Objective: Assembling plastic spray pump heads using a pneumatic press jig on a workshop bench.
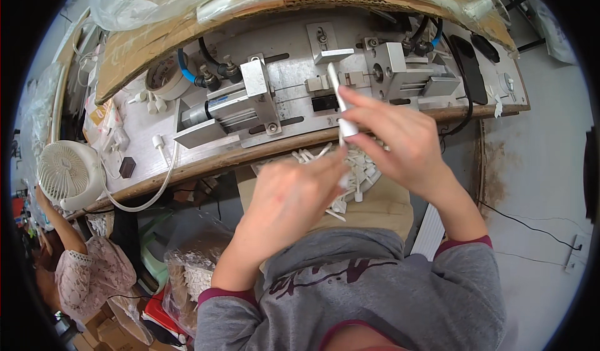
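Slipping was my worry: the white stick (pixel 338 101) was held only at its low end, so it could tip or drop onto the pile of white parts (pixel 359 166) under it. I saw the right hand (pixel 397 135) pinching that stick upright, just in front of the metal press (pixel 300 95). The left hand (pixel 294 191), below the stick, had its fingers pressed together on a small white part (pixel 344 180). Both wrists were bent toward the press.

white parts pile (pixel 359 163) mostly hidden behind hands
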{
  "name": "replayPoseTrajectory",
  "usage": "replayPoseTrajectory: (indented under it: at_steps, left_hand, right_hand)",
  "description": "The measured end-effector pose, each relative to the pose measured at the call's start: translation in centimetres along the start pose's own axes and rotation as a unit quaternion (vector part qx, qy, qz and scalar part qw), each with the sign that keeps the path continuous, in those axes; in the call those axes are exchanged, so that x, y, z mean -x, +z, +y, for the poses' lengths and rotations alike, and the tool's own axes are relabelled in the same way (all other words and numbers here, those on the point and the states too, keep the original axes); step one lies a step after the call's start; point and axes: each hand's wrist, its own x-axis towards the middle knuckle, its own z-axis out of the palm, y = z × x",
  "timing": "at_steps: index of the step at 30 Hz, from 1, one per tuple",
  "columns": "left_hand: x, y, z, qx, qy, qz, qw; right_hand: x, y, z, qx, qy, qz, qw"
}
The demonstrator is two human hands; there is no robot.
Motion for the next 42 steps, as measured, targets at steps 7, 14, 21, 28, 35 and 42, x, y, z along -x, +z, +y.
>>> replayPoseTrajectory:
  at_steps: [7,14,21,28,35,42]
  left_hand:
    - [3.1,4.9,-1.6,0.038,-0.035,-0.012,0.999]
    - [8.4,6.1,-4.7,0.062,-0.118,0.071,0.989]
    - [14.6,10.0,-6.5,-0.041,-0.212,0.008,0.976]
    - [12.9,15.7,-8.0,-0.05,-0.193,0.063,0.978]
    - [10.5,17.9,-9.4,0.014,-0.165,0.08,0.983]
    - [10.3,18.0,-9.4,0.055,-0.117,0.146,0.981]
  right_hand:
    - [-1.4,1.8,-1.6,0.176,-0.026,-0.082,0.981]
    - [-2.2,2.2,-0.9,0.142,-0.065,-0.062,0.986]
    - [0.0,3.1,-0.1,-0.026,0.054,-0.006,0.998]
    - [8.9,7.0,-1.8,-0.011,-0.102,-0.072,0.992]
    - [16.9,12.9,-2.5,-0.049,0.159,-0.096,0.981]
    - [16.4,13.1,-0.4,-0.074,0.136,-0.136,0.979]
